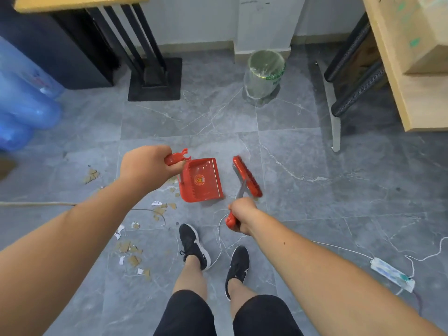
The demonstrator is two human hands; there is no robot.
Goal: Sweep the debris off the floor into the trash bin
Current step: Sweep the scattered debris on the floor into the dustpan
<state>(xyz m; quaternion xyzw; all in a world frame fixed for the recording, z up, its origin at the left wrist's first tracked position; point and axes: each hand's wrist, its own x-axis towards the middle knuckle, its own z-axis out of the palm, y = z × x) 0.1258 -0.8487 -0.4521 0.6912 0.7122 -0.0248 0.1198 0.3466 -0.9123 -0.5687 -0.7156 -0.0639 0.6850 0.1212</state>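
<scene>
Grey tile floor (291, 146): left hand (143, 166) grips one dustpan (201, 180), right hand (242, 214) one broom (247, 175).

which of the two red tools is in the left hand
The dustpan: the left hand grips its red handle, with its tray open and facing up. The other red tool, the broom, is held by the right hand.

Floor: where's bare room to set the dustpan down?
Free: the tiles between dustpan and trash bin, and right of the broom toward the power strip. Crowded: left of the shoes, scattered debris and a cord.
</scene>
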